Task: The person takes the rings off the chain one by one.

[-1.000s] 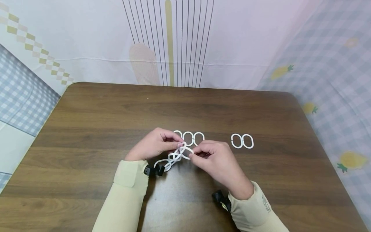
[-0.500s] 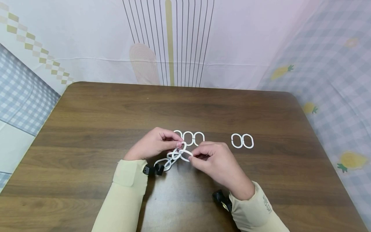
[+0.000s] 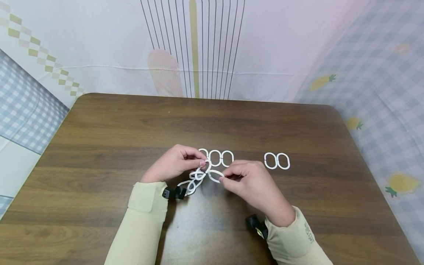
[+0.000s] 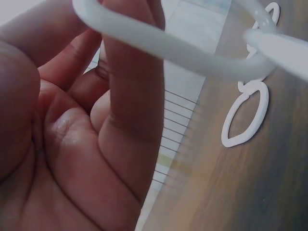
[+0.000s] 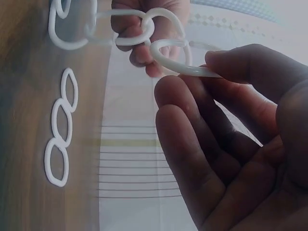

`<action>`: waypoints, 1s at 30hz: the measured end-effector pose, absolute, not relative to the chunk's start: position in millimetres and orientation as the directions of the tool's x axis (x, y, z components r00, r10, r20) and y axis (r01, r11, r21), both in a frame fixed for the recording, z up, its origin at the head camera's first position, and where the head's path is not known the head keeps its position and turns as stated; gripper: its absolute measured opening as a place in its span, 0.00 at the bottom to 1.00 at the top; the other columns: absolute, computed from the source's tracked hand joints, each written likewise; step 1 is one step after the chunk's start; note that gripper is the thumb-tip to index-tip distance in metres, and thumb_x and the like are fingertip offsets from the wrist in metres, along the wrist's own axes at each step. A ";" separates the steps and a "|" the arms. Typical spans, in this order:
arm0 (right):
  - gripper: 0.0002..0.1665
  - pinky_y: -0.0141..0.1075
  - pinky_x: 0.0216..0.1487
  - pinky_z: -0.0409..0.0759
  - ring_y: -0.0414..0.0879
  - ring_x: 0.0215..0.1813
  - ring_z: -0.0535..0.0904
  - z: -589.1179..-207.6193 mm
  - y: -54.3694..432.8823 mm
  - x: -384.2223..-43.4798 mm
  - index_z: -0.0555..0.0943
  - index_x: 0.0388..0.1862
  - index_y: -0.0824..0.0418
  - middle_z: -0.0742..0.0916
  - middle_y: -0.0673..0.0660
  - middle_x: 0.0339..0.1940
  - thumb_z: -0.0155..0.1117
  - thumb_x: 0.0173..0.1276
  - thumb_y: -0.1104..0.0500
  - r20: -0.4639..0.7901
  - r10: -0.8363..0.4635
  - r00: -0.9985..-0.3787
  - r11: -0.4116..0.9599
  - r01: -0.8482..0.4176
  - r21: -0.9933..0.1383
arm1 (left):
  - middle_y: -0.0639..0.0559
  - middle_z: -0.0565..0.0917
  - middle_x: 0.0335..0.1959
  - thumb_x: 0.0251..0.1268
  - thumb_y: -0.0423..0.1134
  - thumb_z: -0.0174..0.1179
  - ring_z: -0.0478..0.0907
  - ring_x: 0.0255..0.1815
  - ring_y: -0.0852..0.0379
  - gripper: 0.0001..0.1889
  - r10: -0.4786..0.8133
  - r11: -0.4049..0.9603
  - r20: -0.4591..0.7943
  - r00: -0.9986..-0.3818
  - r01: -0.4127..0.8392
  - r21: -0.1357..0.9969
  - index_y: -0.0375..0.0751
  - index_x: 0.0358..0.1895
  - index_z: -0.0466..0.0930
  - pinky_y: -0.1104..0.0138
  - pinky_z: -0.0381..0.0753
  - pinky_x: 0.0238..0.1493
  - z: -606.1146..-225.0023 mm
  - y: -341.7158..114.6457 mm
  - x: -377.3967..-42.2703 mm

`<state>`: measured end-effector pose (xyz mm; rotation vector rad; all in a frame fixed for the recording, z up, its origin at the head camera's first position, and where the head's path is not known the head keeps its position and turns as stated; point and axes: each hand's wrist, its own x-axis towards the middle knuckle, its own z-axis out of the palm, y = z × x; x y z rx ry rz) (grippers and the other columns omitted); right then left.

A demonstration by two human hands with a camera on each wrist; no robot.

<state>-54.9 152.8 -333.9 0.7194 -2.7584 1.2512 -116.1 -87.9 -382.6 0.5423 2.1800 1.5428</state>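
My left hand (image 3: 175,162) pinches a white oval link (image 3: 210,166) between thumb and fingertips, at the upper end of a chain of white links (image 3: 183,183) that trails down to the table beside the left wrist. My right hand (image 3: 253,186) pinches another white oval link (image 3: 215,170) by its right end. In the right wrist view this right-hand link (image 5: 192,71) meets the left-hand link (image 5: 182,29); whether the two are hooked together I cannot tell. Close up in the left wrist view, a link (image 4: 144,41) crosses in front of the left fingers.
Behind the hands, three white links (image 3: 215,150) lie side by side on the brown wooden table (image 3: 165,121). Two more links (image 3: 276,161) lie touching each other farther right. Patterned cloth (image 3: 275,40) hangs behind the table.
The right hand has shifted slightly right with its link, spreading it from the chain where they had overlapped more. The left hand has moved a little left and up.
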 end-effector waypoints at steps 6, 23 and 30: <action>0.06 0.31 0.31 0.78 0.35 0.28 0.78 -330.5 162.1 -61.3 0.90 0.28 0.54 0.85 0.41 0.26 0.75 0.58 0.65 0.171 -0.354 -0.919 0.602 -0.364 -0.710 | 0.53 0.88 0.34 0.68 0.38 0.66 0.82 0.36 0.53 0.08 0.533 0.312 -0.124 -0.837 0.059 0.948 0.38 0.45 0.88 0.66 0.80 0.40 -381.2 -87.8 -116.2; 0.11 0.29 0.33 0.79 0.43 0.31 0.85 -346.0 190.7 -90.5 0.89 0.47 0.63 0.88 0.51 0.29 0.69 0.69 0.60 0.057 -0.118 -0.991 0.663 -0.121 -0.739 | 0.52 0.89 0.35 0.68 0.37 0.66 0.81 0.35 0.56 0.08 0.550 0.310 -0.149 -0.822 0.036 0.950 0.39 0.45 0.88 0.66 0.81 0.39 -379.6 -88.8 -114.1; 0.14 0.30 0.34 0.84 0.41 0.30 0.86 -344.4 202.0 -99.2 0.87 0.50 0.67 0.90 0.60 0.34 0.69 0.69 0.62 -0.013 0.009 -1.000 0.550 0.015 -0.835 | 0.48 0.89 0.36 0.68 0.37 0.66 0.82 0.36 0.54 0.08 0.546 0.314 -0.158 -0.823 0.026 0.949 0.39 0.45 0.88 0.63 0.82 0.41 -381.0 -88.6 -115.2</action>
